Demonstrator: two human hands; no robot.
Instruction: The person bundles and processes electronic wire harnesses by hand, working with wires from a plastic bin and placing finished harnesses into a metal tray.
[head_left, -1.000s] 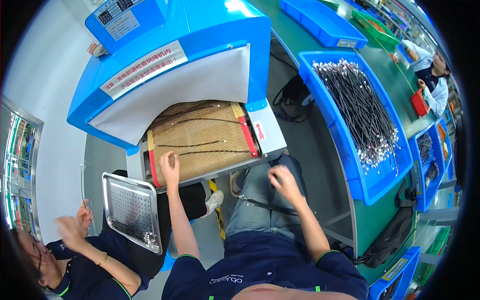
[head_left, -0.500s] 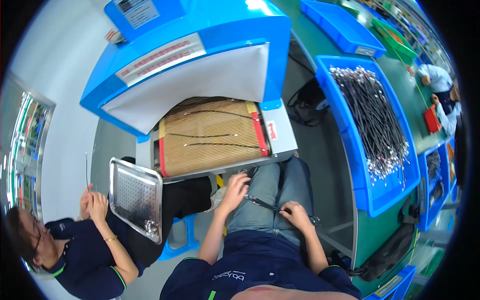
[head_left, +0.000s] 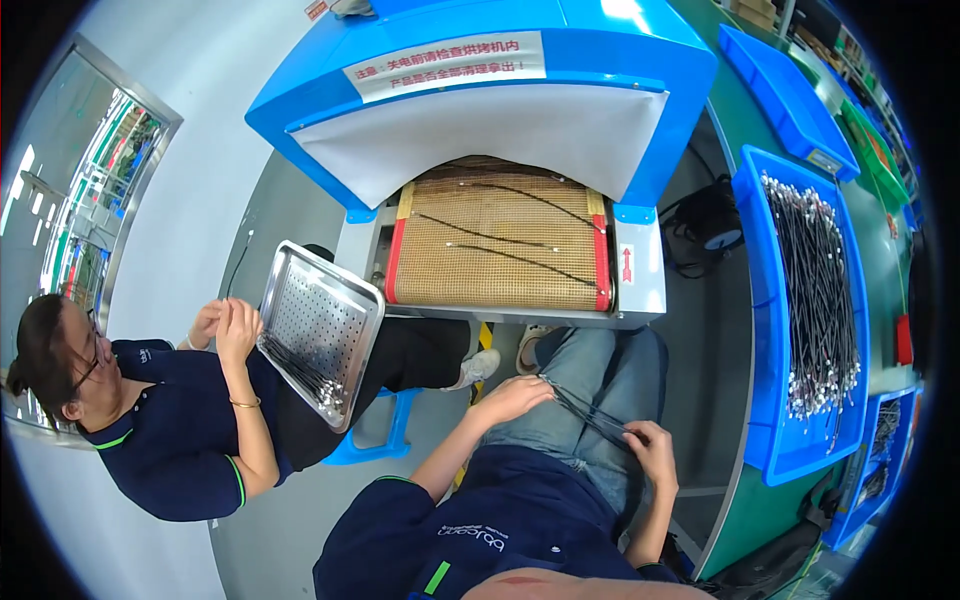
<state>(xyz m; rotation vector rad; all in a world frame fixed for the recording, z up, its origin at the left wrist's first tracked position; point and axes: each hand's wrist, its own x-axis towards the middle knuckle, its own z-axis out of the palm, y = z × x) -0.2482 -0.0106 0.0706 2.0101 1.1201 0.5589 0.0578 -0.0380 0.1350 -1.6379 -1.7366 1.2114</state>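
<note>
A thin bundle of black cables (head_left: 588,411) lies across my lap, stretched between my hands. My right hand (head_left: 652,455) is closed round its right end. At the other end, my left hand (head_left: 516,398) has its fingers pinched on the cable tips, though the fingertips partly cover what they touch. Beyond my knees, several single black cables (head_left: 485,232) rest spaced apart on a tan mesh conveyor belt (head_left: 430,272) with red edges. The belt runs in under the white curtain (head_left: 480,130) of a blue machine (head_left: 680,60).
To my left a seated co-worker (head_left: 200,400) handles a thin cable beside a perforated metal tray (head_left: 372,330) holding more cables. On the green bench (head_left: 745,515) at right stands a blue bin (head_left: 755,300) full of black cables. A blue stool (head_left: 400,425) is at lower left.
The view has turned, shifting the scene rightward. My left hand, earlier just off the bundle's left end with fingers apart, has closed on that end. My right hand still holds the other end.
</note>
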